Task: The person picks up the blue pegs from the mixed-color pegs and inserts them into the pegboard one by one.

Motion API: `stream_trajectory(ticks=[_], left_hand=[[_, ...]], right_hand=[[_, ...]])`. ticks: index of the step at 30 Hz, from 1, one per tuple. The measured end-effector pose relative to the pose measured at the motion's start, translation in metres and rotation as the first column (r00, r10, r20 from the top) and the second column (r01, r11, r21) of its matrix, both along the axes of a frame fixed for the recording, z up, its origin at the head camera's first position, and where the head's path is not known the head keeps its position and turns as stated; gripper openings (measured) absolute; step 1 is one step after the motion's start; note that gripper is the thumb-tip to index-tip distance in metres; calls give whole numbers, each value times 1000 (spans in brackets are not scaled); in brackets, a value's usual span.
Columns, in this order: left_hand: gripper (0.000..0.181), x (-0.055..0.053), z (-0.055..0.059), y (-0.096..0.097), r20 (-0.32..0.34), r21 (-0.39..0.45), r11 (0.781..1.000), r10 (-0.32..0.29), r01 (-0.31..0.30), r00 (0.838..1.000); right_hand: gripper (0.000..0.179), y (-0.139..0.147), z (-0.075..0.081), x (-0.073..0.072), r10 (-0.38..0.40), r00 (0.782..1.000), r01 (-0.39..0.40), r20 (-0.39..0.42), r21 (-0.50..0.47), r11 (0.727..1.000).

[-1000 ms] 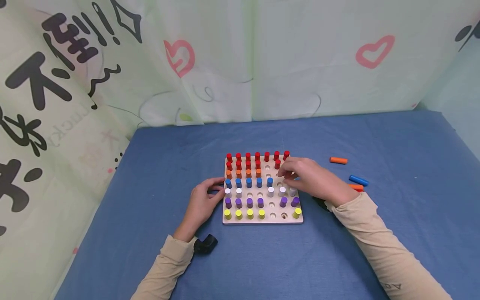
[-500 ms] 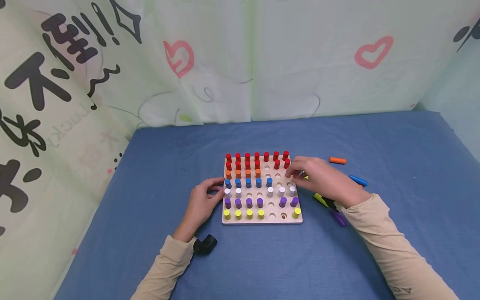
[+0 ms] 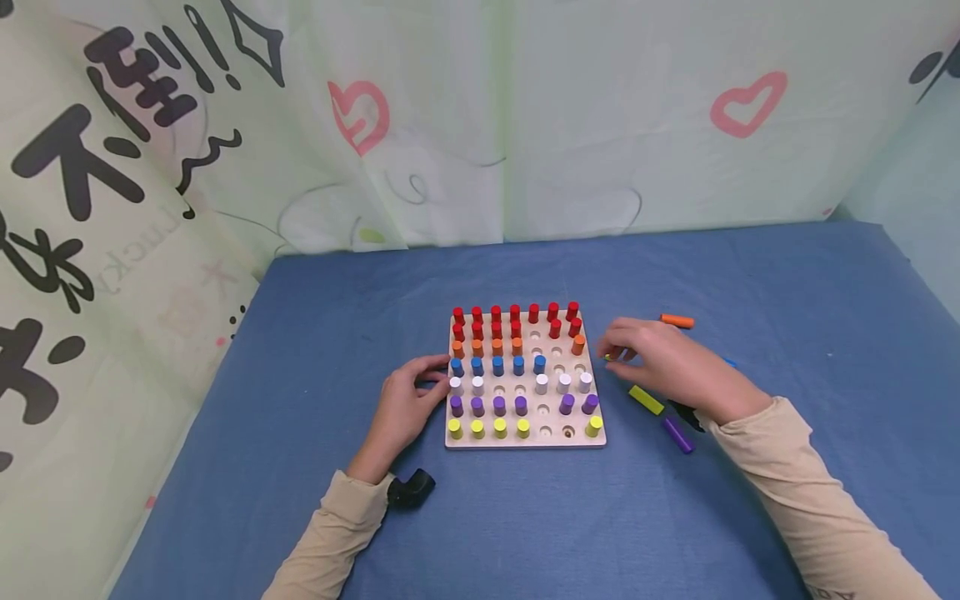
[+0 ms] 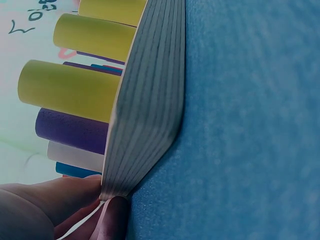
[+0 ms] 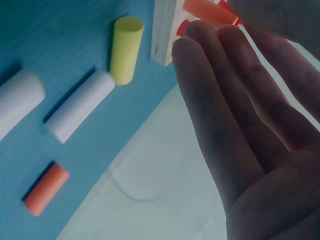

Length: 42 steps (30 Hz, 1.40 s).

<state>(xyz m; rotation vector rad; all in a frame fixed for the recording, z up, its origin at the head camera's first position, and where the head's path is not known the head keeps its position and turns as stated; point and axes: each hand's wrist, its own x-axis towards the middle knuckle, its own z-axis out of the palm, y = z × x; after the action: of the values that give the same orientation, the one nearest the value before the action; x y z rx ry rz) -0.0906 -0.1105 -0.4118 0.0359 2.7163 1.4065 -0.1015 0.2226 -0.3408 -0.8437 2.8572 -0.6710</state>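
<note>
A wooden pegboard (image 3: 525, 442) carries rows of red, orange, blue, white, purple and yellow pegs, with several bare holes toward its right side. At its left edge rests my left hand (image 3: 405, 408); in the left wrist view the fingers (image 4: 70, 197) pinch the board's layered edge. My right hand (image 3: 656, 358) hovers just right of the board, holding nothing, its fingers extended in the right wrist view. An orange peg (image 3: 578, 344) stands in the board's right column. Close by the right fingertips lies a yellow peg (image 5: 127, 50), mostly hidden in the head view.
Right of the board, another yellow peg (image 3: 646, 400), a purple peg (image 3: 678, 435) and an orange peg (image 3: 677, 321) lie on the blue cloth (image 3: 525, 525). White pegs (image 5: 80, 106) show in the right wrist view. A printed curtain (image 3: 600, 125) hangs behind.
A red peg and then an orange peg have appeared in the right column. My right hand has let go of the orange peg and moved right. The left hand stays put.
</note>
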Motion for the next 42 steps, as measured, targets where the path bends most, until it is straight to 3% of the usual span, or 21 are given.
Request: stream_trajectory(ticks=[18,27,35,42], left_hand=[[37,1,2,1,2,-9,1000,3,-3,1000],[38,1,2,0,1,-13,1000,4,-4,1000],[37,1,1,-1,-4,-8,1000,-1,1,1000],[37,1,3,0,2,-9,1000,3,-3,1000]], right_hand=[[22,33,-6,1,25,993,-26,-113,-6,1000],[22,43,-2,0,-66,998,67,-23,62,996],[19,53,-8,-1,-72,996,74,-44,53,996],[19,62,-11,1,-126,992,127,-13,75,989]])
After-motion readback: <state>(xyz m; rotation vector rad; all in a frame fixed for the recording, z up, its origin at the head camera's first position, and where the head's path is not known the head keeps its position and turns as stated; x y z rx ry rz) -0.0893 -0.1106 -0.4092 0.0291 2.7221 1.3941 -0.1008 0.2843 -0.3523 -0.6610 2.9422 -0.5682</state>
